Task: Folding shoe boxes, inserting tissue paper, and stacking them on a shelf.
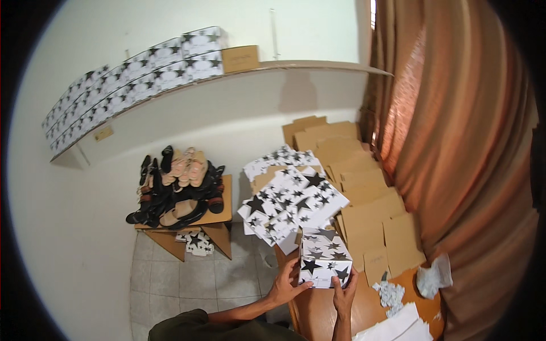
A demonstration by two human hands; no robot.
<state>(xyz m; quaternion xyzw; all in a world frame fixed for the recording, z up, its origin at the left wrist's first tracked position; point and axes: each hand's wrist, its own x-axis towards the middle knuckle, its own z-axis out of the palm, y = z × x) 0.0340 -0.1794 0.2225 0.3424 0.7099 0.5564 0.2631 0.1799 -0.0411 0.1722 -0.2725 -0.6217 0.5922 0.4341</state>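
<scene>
A white cardboard box (325, 266) printed with black and grey stars is held between my two hands, above the near left edge of the wooden table (318, 315). My left hand (286, 284) grips its left side, thumb along the lower front edge. On the right side, my right hand (344, 288) is closed round the box with the thumb on its front face. The box's lid looks closed. Just beyond it lies a pile of flat star-printed cardboard sheets (290, 199), overlapping one another.
Flattened brown cardboard boxes (364, 210) cover the table's far part beside a brown curtain (455, 142). Crumpled paper (390, 296), a plastic bag (434, 277) and white sheets (401, 327) lie nearer. Sandals (182, 187) crowd a small table at left. Stacked star boxes (153, 71) line a wall shelf (307, 66).
</scene>
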